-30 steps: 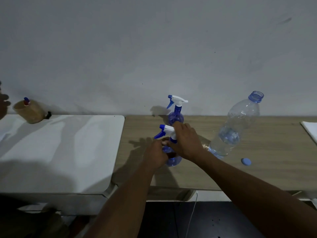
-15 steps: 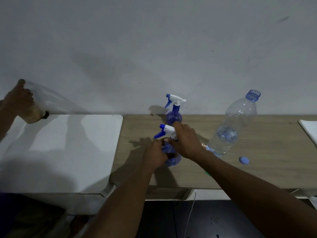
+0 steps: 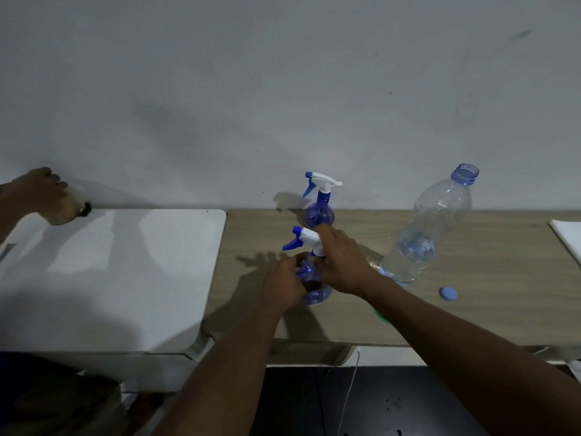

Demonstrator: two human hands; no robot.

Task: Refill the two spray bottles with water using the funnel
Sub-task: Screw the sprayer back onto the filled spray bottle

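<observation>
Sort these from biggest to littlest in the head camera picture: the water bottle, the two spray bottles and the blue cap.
1. water bottle
2. far spray bottle and near spray bottle: they look alike, and the left hand and right hand half hide the near one, so I can't rank them.
3. blue cap

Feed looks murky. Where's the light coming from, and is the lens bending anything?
Head view: dim, lit from the right; shadows of the left hand, right hand and far spray bottle fall leftward on table and wall. Head view: wide-angle bend likely makes the water bottle lean outward; little blur on the near spray bottle.
</observation>
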